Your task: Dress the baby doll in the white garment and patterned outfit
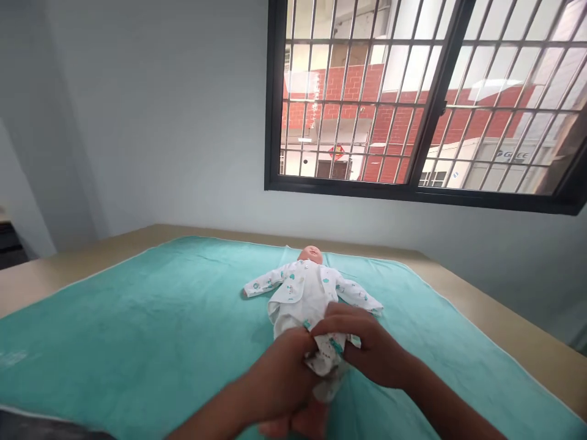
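Note:
A baby doll (308,282) lies on its back on a teal blanket (137,330), head toward the wall, arms spread out. It wears a white printed top. My left hand (279,379) and my right hand (367,348) meet at the doll's lower body, both pinching white printed cloth (326,359) bunched around its legs. My hands hide the doll's legs apart from a bit of bare foot below them.
The blanket covers a beige table (504,330) that runs to a grey wall. A barred window (422,98) above looks onto a red brick building. A dark piece of furniture (9,244) stands at the far left.

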`<action>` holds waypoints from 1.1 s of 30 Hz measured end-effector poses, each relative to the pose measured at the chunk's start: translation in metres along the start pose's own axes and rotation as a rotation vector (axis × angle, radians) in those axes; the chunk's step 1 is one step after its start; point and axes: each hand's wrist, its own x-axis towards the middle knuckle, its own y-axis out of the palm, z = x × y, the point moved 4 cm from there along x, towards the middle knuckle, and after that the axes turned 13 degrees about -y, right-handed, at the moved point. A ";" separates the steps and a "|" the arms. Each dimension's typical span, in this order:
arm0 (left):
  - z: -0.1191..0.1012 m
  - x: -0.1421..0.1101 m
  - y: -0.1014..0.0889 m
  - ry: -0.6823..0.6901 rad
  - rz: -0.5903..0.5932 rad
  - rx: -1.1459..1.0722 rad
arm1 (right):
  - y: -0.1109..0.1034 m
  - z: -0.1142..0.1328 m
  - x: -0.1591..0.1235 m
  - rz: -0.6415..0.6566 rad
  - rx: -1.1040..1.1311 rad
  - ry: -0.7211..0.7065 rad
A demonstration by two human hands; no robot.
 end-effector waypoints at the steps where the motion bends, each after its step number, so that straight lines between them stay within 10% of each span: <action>1: -0.014 -0.011 -0.009 -0.056 0.039 -0.014 | -0.006 0.016 0.008 0.033 0.000 -0.029; 8: -0.123 -0.069 -0.049 -0.110 0.223 -0.200 | -0.046 0.081 0.041 -0.015 0.684 0.037; 13: -0.154 -0.101 -0.070 -0.103 0.203 -0.038 | -0.046 0.102 0.041 0.105 0.937 0.072; 16: -0.156 -0.113 -0.071 -0.171 0.288 0.236 | -0.034 0.109 0.040 0.305 0.592 0.164; 20: -0.147 -0.108 -0.056 -0.154 0.262 0.444 | -0.014 0.117 0.053 0.099 0.312 0.182; 25: -0.125 -0.096 -0.039 -0.093 0.154 -0.021 | -0.002 0.109 0.057 -0.077 0.277 0.208; 30: -0.113 -0.094 -0.044 -0.060 0.104 -0.440 | -0.017 0.093 0.036 0.316 0.506 0.262; 33: -0.111 -0.092 -0.041 -0.071 0.188 -0.616 | -0.024 0.082 0.027 0.283 0.536 0.335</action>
